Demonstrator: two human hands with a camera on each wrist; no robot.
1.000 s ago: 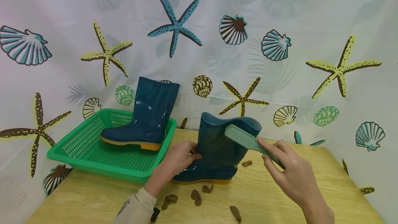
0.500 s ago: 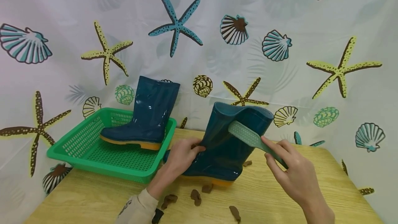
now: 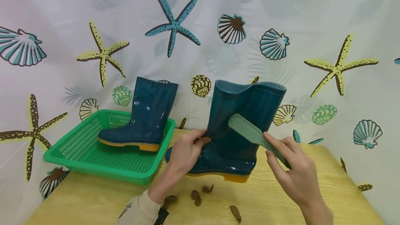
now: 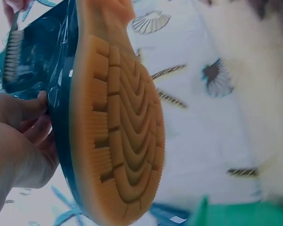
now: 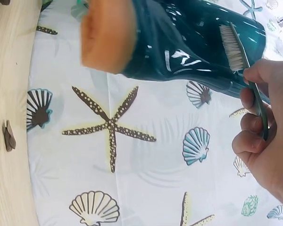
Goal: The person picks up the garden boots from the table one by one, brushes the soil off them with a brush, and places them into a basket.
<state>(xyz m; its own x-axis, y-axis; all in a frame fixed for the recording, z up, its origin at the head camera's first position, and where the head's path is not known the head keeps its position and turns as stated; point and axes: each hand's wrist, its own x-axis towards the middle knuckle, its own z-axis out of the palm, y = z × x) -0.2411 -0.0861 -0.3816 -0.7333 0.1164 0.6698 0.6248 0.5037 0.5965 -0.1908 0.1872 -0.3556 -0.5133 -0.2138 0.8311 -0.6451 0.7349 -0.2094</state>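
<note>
A dark blue rain boot [image 3: 237, 148] with a tan treaded sole [image 4: 127, 127] is held up off the table, toe to the left. My left hand [image 3: 187, 150] grips it at the front of the ankle, thumb and fingers pinching the shaft. My right hand [image 3: 293, 169] holds a pale green scrubbing brush [image 3: 247, 129] by its handle. The brush's white bristles [image 5: 232, 47] face the side of the boot's shaft; whether they touch it is hard to tell. A second blue boot [image 3: 145, 110] stands tilted in the green basket at the left.
The green plastic basket [image 3: 103, 171] stands on the table's left side. Several brown clumps [image 3: 196, 197] lie on the wooden table [image 3: 275, 200] below the boot. Behind hangs a white curtain [image 3: 218, 61] printed with starfish and shells.
My left hand has lifted the boot from the table, upward and slightly right. The brush in my right hand now lies against a lower part of the shaft.
</note>
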